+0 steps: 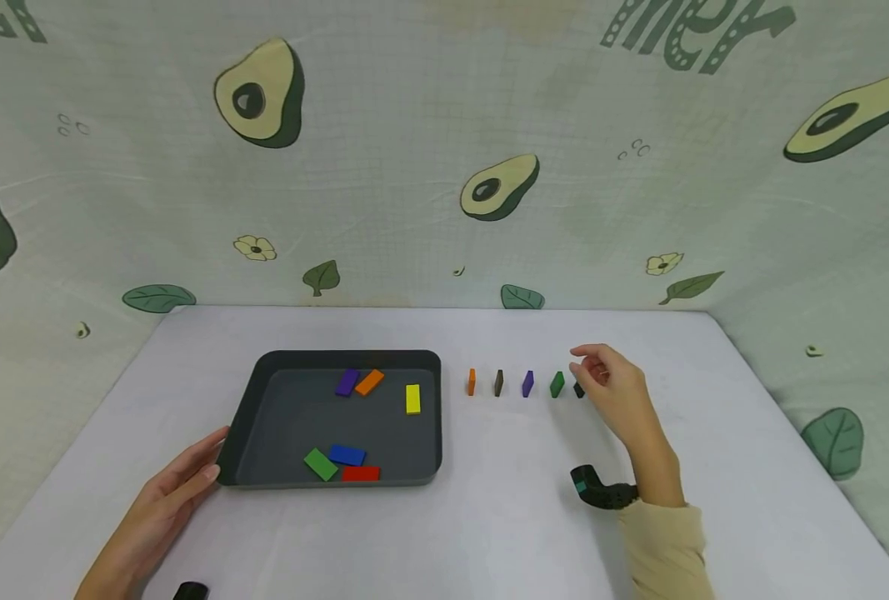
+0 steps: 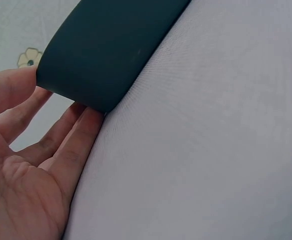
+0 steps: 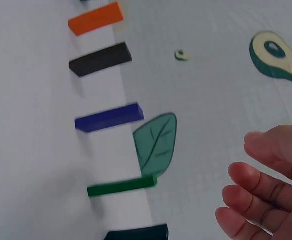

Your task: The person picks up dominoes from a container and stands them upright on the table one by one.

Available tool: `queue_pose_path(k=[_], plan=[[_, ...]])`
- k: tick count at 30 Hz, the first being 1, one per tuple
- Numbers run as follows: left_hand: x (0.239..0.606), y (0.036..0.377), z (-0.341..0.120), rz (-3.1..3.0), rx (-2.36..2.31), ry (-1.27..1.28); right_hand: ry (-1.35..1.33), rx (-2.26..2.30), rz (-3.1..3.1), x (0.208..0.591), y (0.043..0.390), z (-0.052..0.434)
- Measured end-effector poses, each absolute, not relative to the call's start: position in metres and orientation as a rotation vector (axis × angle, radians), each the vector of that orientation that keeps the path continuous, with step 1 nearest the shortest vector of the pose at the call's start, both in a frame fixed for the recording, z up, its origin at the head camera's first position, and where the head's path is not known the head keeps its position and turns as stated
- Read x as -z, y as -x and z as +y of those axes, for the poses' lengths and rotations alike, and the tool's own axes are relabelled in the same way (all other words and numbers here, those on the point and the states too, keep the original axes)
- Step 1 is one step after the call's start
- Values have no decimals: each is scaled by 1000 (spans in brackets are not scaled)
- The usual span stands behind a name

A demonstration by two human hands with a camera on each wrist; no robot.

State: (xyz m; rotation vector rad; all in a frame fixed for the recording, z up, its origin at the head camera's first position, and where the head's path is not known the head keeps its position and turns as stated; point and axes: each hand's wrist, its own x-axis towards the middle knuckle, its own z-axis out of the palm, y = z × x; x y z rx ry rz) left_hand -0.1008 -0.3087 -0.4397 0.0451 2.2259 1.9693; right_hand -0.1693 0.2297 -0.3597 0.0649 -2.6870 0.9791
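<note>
My left hand [image 1: 168, 498] is at the near left corner of a dark grey tray [image 1: 237, 433], its thumb and fairly straight fingers touching the outer wall and rim. In the left wrist view, the fingers [image 2: 68, 145] lie low against the tray's corner [image 2: 105, 55]. My right hand [image 1: 622, 396], loosely bent and holding nothing, hovers by the right end of a row of upright blocks: orange [image 1: 471, 382], dark grey-brown [image 1: 499, 383], purple [image 1: 528, 384], green [image 1: 557, 384] and black [image 1: 579, 390]. The hand partly hides the black block.
Inside the tray lie loose blocks: purple [image 1: 347, 382], orange [image 1: 370, 382], yellow [image 1: 412, 399], blue [image 1: 347, 456], green [image 1: 320, 464] and red [image 1: 361, 473]. A white table [image 1: 504, 533] bears everything. Behind it hangs an avocado-printed cloth [image 1: 384, 167].
</note>
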Motion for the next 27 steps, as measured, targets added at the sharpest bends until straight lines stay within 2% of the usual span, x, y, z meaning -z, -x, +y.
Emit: queue_pose_path(k=[6,17,27], plan=[[438,98,-308,2200,-2001,-84,-294,-1045,-2698,354,166,185],[431,92,-303,2378,-1890,-311,-976,-1266,-2720,364,148,99],[436,87,-306,2267,-2046,-375,-1113,-1174,-2920,365,146,58]])
